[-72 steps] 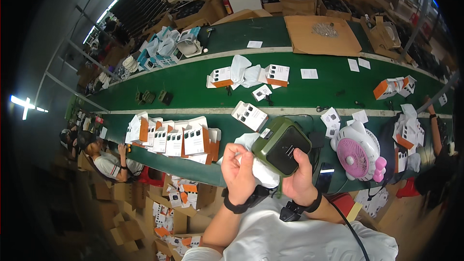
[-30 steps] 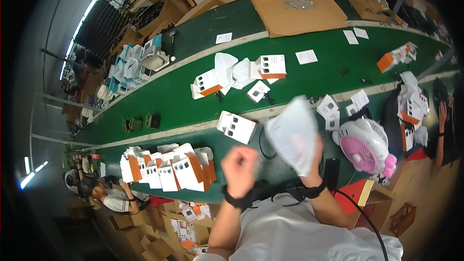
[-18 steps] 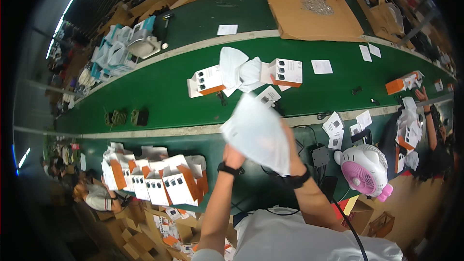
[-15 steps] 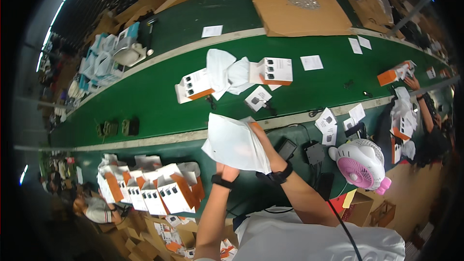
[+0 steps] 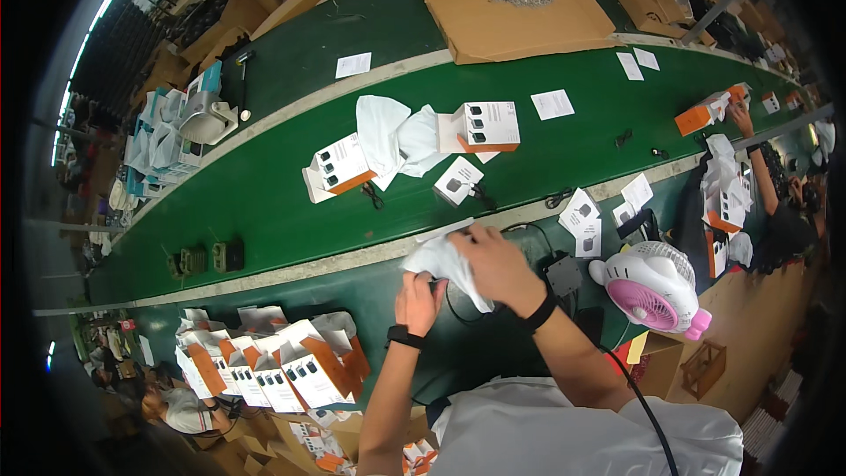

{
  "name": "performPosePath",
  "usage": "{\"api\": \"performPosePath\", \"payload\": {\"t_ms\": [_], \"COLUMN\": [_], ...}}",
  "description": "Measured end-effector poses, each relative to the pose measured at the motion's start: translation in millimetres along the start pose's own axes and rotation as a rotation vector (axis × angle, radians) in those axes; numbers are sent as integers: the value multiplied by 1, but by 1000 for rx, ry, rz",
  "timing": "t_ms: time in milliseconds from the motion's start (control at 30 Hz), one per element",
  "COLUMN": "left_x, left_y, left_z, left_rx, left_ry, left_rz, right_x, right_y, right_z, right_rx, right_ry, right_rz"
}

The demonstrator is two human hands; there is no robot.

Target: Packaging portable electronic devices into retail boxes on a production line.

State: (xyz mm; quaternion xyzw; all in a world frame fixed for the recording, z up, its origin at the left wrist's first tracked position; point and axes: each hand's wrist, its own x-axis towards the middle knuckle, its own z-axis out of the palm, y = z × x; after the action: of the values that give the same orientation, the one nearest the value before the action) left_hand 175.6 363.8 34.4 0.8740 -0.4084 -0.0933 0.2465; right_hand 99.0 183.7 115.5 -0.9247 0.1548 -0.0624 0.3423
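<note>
White wrapping bag [image 5: 436,257], crumpled, is held in the head view between both hands, raised over the far edge of the near tabletop [image 5: 493,353]; its contents cannot be made out. The left hand [image 5: 419,304] has its fingers closed on the bag's lower left side, while the right hand [image 5: 498,263] is clamped on its upper right side. Along the tabletop's near edge, to the left, stands a row of open white-and-orange cartons [image 5: 308,375]. Right of the hands lies a black power adapter [image 5: 562,274]; farther right, by the near edge, is a white-and-pink fan [image 5: 650,293]. Printed leaflets [image 5: 582,222] lie at the far edge, beside the adapter. Beyond that edge, the green conveyor belt [image 5: 291,225] carries two open cartons, one left [image 5: 342,165] and one right [image 5: 492,126], with pale bags [image 5: 383,137] between them, and dark green devices [image 5: 228,256] near its left end. Toward the belt's right end, a co-worker's hand [image 5: 741,116] touches an orange-and-white carton [image 5: 698,118].
</note>
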Motion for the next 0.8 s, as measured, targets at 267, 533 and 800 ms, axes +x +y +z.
{"api": "performPosePath", "payload": {"t_ms": [267,533,800], "left_x": [-24,-22,113], "left_y": [-20,-14,5], "left_z": [34,45,32], "left_rx": [75,100,-140], "left_ry": [113,138,448], "left_rz": [-59,7,4], "right_x": [41,178,130], "right_y": [14,167,195], "right_z": [-9,-37,-57], "right_rx": [94,-330,-214], "right_ry": [-16,18,275], "right_rz": [103,567,860]}}
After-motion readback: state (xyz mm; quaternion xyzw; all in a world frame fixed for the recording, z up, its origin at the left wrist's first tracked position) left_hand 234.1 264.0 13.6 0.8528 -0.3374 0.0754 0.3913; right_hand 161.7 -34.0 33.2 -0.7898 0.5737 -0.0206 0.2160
